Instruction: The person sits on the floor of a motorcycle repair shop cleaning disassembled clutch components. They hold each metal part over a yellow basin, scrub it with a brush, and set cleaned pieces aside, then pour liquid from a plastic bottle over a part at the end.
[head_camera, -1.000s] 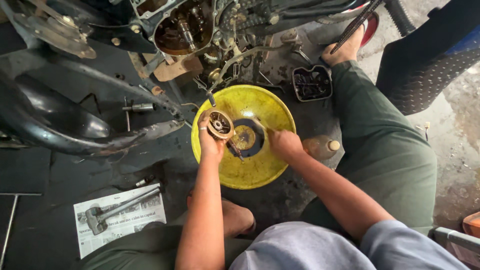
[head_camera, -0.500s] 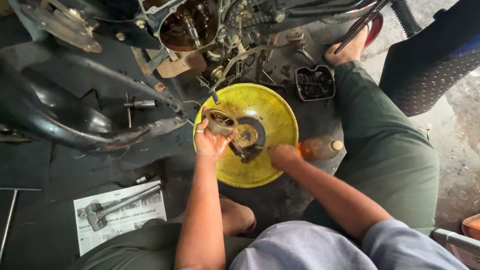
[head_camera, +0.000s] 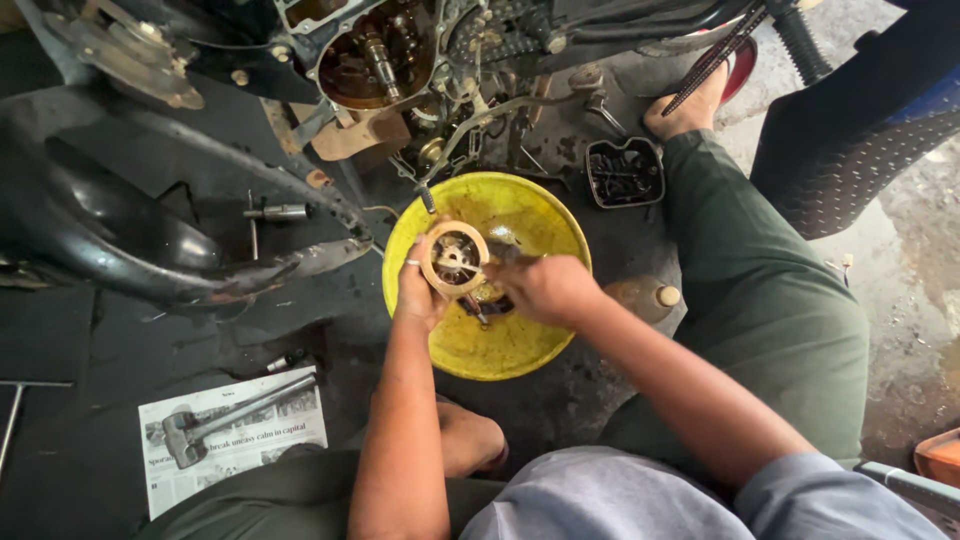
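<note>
1. The left hand (head_camera: 418, 292) grips a round metal part (head_camera: 455, 258) over the yellow basin (head_camera: 530, 215), at ten o'clock.
2. The right hand (head_camera: 545, 288) is closed on something small at the part's three o'clock; what it holds, I cannot tell.
3. The engine (head_camera: 385, 55) sits open at twelve o'clock, the part still out and oily.

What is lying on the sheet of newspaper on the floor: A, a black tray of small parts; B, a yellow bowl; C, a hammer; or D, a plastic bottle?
C: a hammer lies across the newspaper at lower left, its head toward the left end.
</note>
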